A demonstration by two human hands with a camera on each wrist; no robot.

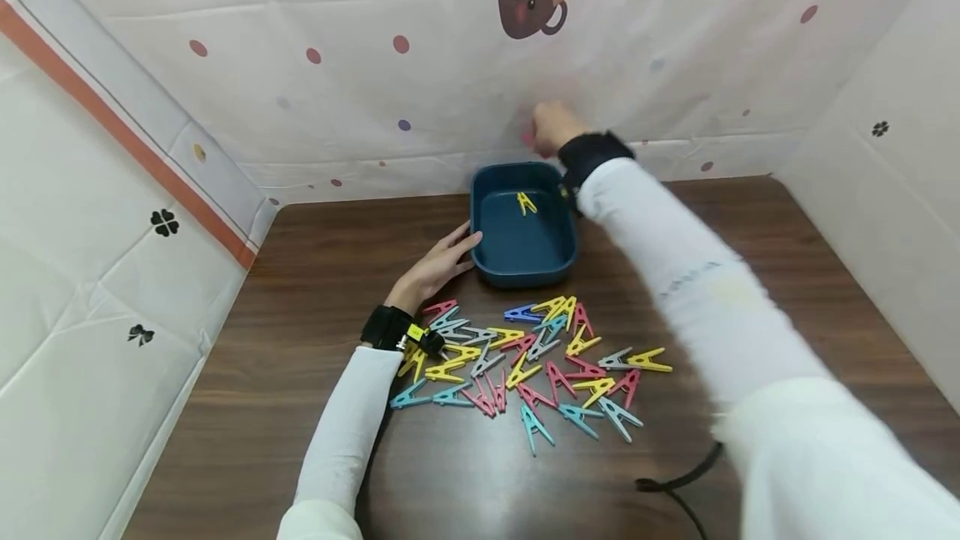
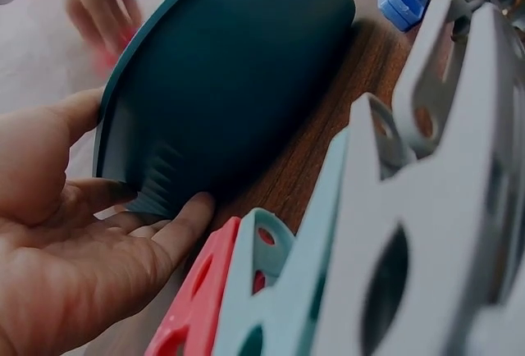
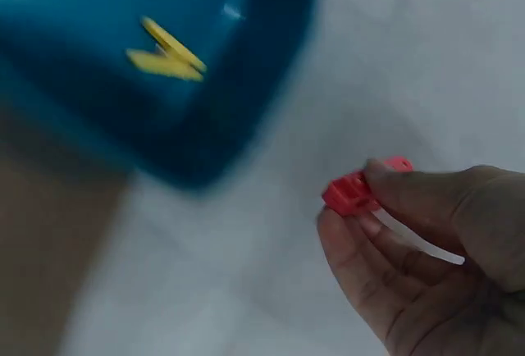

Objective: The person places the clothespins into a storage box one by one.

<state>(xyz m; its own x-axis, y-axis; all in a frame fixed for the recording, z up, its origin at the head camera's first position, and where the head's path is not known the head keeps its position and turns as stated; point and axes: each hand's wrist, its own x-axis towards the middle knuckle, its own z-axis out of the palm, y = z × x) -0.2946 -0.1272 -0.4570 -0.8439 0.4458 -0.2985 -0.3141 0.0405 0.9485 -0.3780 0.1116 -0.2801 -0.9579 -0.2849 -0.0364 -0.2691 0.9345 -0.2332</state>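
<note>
A dark teal plastic bin (image 1: 525, 269) stands near the back edge of the table, with one yellow clothespin (image 1: 527, 203) lying inside. My left hand (image 1: 431, 273) holds the bin's left side, thumb at the rim and the other fingers against the outer wall, as the left wrist view shows. Beyond the bin's far right corner, my right hand (image 1: 557, 130) is raised and blurred. Between thumb and fingertips it pinches a red clothespin (image 3: 353, 194). In front of the bin lies a loose spread of clothespins (image 1: 517, 365) in pink, yellow, teal, grey and blue.
A white patterned sheet (image 1: 360, 107) hangs behind the brown table (image 1: 247, 407), close to the bin's far end. A black cable (image 1: 675, 482) lies at the front right, beside the right sleeve. Grey and teal clothespins (image 2: 443, 208) sit right under the left wrist.
</note>
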